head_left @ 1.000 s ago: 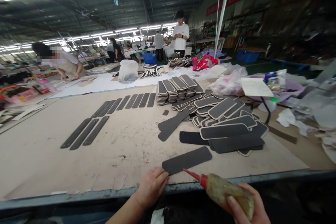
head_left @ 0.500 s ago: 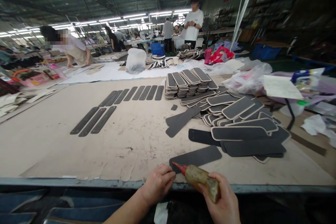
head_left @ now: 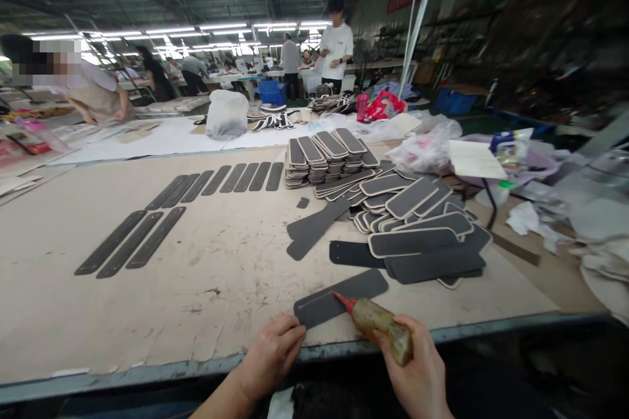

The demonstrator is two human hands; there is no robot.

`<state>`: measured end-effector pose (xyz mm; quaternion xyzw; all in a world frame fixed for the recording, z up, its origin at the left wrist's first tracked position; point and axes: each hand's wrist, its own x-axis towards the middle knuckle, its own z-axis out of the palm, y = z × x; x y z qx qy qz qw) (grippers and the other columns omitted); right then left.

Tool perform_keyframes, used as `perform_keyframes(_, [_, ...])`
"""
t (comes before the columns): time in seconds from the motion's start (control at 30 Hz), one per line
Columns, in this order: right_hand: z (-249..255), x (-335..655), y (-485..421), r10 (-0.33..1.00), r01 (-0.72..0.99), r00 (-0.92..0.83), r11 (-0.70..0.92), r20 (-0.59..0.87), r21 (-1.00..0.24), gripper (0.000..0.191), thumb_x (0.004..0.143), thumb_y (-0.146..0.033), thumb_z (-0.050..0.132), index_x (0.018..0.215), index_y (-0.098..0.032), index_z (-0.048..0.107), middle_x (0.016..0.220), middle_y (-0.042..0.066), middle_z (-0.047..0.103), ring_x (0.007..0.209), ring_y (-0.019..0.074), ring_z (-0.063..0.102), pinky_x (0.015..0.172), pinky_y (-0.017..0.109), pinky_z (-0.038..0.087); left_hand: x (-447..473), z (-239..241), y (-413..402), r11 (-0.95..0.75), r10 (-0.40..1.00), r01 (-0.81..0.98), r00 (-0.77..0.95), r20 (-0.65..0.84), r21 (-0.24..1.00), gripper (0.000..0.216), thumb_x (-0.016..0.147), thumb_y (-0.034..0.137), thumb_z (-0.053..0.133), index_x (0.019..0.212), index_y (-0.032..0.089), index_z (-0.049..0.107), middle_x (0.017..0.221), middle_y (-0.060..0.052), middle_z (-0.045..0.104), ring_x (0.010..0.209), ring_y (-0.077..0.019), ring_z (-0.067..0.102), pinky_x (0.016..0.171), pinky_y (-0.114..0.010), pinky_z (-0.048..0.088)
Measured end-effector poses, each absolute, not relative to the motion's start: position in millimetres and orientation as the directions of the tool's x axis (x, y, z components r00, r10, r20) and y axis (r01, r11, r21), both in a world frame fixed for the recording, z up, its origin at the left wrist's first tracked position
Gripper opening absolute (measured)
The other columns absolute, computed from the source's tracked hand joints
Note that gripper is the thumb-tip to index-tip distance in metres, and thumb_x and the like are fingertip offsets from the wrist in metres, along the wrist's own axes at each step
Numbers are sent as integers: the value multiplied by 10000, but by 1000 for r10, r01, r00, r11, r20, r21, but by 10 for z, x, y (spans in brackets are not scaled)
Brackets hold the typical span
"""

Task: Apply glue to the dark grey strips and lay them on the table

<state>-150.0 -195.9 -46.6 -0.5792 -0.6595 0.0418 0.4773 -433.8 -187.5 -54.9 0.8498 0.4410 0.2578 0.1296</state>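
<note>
My right hand (head_left: 417, 373) is wrapped round a brownish glue bottle (head_left: 381, 327) whose red nozzle touches a dark grey strip (head_left: 339, 298) lying near the table's front edge. My left hand (head_left: 272, 353) rests at the strip's left end, fingers curled and pressing down on it. Just beyond lie two more loose dark strips (head_left: 314, 226) and a spread heap of grey strips with pale borders (head_left: 417, 222).
Neat stacks of bordered strips (head_left: 324, 160) stand mid-table. Rows of narrow dark strips (head_left: 130, 242) lie at the left on the cardboard-covered table (head_left: 196, 288). Plastic bags and papers (head_left: 442, 147) crowd the right. Several people work at tables behind.
The bottle's nozzle has come down from beside the strip onto its surface. My left hand stays at the strip's left end. The view has swung about.
</note>
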Motion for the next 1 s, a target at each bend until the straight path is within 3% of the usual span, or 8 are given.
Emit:
perform_keyframes(0.3, [-507, -1061, -1839, 730, 803, 297, 158, 615, -575, 363, 911, -506, 564, 1056, -176, 526, 926, 86, 576, 820, 242, 583, 744, 362, 503, -4446, -453, -1778, -646, 760, 654, 598, 253, 394, 268, 947, 171, 411, 1073, 229, 641, 941, -73, 660, 830, -168, 631, 754, -263, 552])
perform_keyframes(0.63, [-463, -1018, -1910, 723, 742, 416, 80, 551, -666, 458, 859, -586, 587, 1056, -174, 549, 909, 88, 599, 753, 246, 593, 698, 350, 498, -4520, -482, -1736, -678, 733, 623, 616, 290, 391, 278, 928, 120, 452, 1120, 223, 625, 974, -72, 663, 915, -173, 609, 832, -289, 536])
perform_keyframes(0.77, [-437, -1285, -2031, 796, 685, 301, 203, 526, -699, 414, 859, -550, 610, 1066, -198, 545, 897, 67, 593, 720, 226, 593, 671, 326, 503, -4507, -515, -1786, -628, 778, 658, 547, 309, 416, 232, 943, 149, 465, 1085, 203, 640, 973, -77, 635, 896, -165, 592, 809, -283, 526])
perform_keyframes(1.0, [-435, -1785, -2021, 847, 564, 28, 425, 531, -708, 245, 922, -399, 567, 1078, -219, 513, 945, 63, 582, 837, 219, 600, 711, 307, 521, -4446, -515, -1812, -550, 835, 725, 458, 306, 415, 192, 940, 191, 497, 1032, 197, 666, 940, -72, 597, 863, -167, 556, 789, -304, 503])
